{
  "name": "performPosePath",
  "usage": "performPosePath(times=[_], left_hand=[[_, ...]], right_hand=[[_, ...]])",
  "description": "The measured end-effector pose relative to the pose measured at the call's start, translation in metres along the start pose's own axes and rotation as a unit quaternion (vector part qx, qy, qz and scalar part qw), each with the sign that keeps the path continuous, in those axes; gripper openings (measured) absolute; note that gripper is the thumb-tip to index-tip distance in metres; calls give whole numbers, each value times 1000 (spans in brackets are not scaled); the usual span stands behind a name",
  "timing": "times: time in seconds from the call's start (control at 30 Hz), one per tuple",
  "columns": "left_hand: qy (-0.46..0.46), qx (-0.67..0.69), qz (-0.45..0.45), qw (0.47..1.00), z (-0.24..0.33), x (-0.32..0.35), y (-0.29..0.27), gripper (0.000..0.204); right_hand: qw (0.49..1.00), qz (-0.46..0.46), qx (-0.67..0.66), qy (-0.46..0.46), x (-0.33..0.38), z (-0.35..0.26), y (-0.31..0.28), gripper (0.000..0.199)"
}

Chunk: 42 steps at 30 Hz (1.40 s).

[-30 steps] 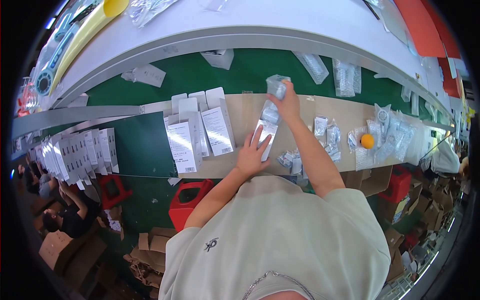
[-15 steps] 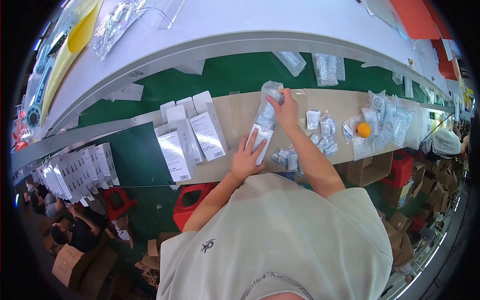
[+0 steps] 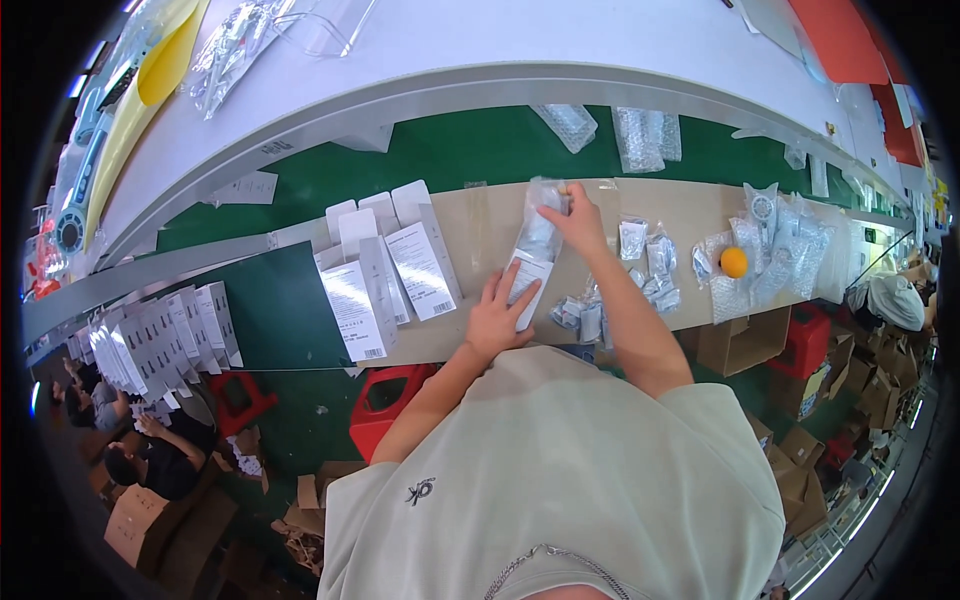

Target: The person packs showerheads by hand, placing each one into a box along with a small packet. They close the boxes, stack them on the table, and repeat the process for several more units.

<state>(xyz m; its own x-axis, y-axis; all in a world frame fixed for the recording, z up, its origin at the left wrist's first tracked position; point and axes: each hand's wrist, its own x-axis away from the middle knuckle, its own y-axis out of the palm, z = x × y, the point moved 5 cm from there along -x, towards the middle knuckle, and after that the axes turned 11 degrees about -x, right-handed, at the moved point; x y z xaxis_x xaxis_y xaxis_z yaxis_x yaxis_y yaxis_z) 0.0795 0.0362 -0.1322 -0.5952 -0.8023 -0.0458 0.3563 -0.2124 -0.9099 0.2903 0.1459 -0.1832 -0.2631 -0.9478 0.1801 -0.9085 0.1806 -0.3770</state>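
A narrow white box (image 3: 535,272) lies tilted on the brown-covered table in front of me. Across its lower part my left hand (image 3: 496,318) is laid, fingers spread over the front and gripping it. At its far end, a clear bubble-wrapped item (image 3: 541,236) sits partly inside the box. My right hand (image 3: 578,220) pinches the wrap's upper right edge between thumb and fingers. What is within the wrap cannot be made out. Small clear packets (image 3: 655,262) lie to the right of my right forearm, with more close to the table's near edge.
Upright white boxes (image 3: 420,268) stand left of my hands, and more white boxes (image 3: 150,345) farther left. Bubble-wrapped packs (image 3: 790,250) and an orange ball-like thing (image 3: 734,262) lie at the right. A raised white shelf (image 3: 480,55) spans the far side. Red stools (image 3: 385,405) stand below.
The bubble-wrapped item has slid farther down into the white box. My right hand has moved slightly down with it, while my left hand keeps its hold on the box.
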Motion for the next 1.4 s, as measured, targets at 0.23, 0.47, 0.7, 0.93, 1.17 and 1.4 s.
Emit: performPosePath(times=[0.23,0.47,0.7,0.93,1.17,1.4], left_hand=[[16,11,-15,1000,0,0,-5,75],[7,26,-13,1000,-1,-8,-10,74],[7,27,-6,1000,-1,-6,-10,70],[1,17,7,1000,1,-7,-12,68],[-6,26,0,1000,-1,-7,-15,68],[-32,42,25,998,-9,-9,-13,70]], right_hand=[[989,117,-84,13,19,11,-12,45],[993,-79,4,-85,57,10,5,37],[956,10,237,-173,36,-8,-95,26],[964,-80,254,-28,25,20,-118,28],[995,27,-100,9,28,-6,-27,24],[952,-303,-34,17,27,-5,28,27]])
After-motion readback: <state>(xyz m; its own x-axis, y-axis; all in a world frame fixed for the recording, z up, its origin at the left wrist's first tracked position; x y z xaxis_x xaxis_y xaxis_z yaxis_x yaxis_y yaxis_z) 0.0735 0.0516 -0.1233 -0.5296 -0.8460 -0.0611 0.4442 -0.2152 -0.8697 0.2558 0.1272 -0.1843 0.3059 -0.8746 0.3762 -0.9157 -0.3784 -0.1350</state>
